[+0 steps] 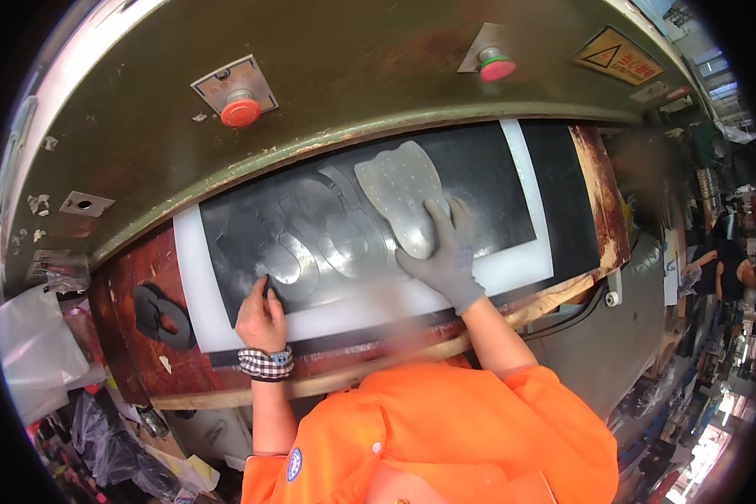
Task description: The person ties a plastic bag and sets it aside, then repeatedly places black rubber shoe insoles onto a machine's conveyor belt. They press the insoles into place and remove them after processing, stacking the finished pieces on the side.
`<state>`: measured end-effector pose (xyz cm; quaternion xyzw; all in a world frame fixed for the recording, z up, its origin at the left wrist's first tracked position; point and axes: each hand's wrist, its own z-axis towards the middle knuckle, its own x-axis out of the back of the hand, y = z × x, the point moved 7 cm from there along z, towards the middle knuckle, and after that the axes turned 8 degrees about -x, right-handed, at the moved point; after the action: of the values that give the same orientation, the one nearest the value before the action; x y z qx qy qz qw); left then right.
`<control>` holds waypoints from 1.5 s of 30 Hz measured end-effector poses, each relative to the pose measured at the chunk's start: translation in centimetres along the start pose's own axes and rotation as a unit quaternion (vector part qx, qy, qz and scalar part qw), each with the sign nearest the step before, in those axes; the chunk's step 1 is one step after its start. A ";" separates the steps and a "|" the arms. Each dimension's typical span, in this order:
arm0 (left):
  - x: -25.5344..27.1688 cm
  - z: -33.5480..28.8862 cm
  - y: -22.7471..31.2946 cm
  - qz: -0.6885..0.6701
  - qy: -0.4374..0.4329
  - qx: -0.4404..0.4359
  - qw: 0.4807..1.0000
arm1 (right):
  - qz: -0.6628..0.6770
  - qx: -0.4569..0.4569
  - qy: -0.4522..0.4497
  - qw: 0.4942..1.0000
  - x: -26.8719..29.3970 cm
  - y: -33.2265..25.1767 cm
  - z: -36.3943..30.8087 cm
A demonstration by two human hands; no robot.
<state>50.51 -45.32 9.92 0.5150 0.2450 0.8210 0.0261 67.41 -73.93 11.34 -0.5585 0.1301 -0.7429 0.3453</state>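
Note:
A thin black sheet [252, 227] lies on a white board [202, 294], with curved outlines cut into its shiny surface. My bare left hand [262, 319], in a checkered wristband, has its fingers drawn together at a cut outline near the sheet's left end; whatever is between the fingertips is hard to make out. In a grey glove, my right hand [447, 252] grips a flat grey cutting die [395, 189] by its narrow near end, thumb on the left and fingers on the right. The die is wide at its far end and dotted with small holes.
A green machine beam [353, 76] with a red button [241, 109] and a second red button [497, 67] spans the far side. Black cut pieces [164, 315] lie on the red-brown table [126, 336] at left. Plastic bags [42, 349] hang farther left.

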 end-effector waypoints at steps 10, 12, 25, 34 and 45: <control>0.1 -3.5 -0.7 0.023 -0.045 -0.034 0.998 | 0.128 -0.217 -0.012 0.968 8.4 7.9 -1.1; -0.1 -2.7 -0.3 0.021 -0.016 -0.056 0.998 | -0.051 -0.092 0.000 0.994 7.9 7.5 -0.7; -2.3 1.6 1.1 -0.048 -0.070 -0.073 0.994 | 0.059 0.161 0.197 0.965 9.8 2.5 15.3; -6.2 6.9 0.5 -0.052 -0.058 -0.053 0.996 | 0.106 0.095 0.147 0.979 8.0 -0.7 19.1; -4.5 4.0 4.1 -0.016 -0.068 -0.123 0.990 | 0.018 0.124 -0.087 0.988 3.5 2.8 0.7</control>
<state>56.90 -48.72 9.36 0.5589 0.1477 0.8073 0.1187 68.62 -78.12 12.54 -0.5714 0.0169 -0.6957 0.4350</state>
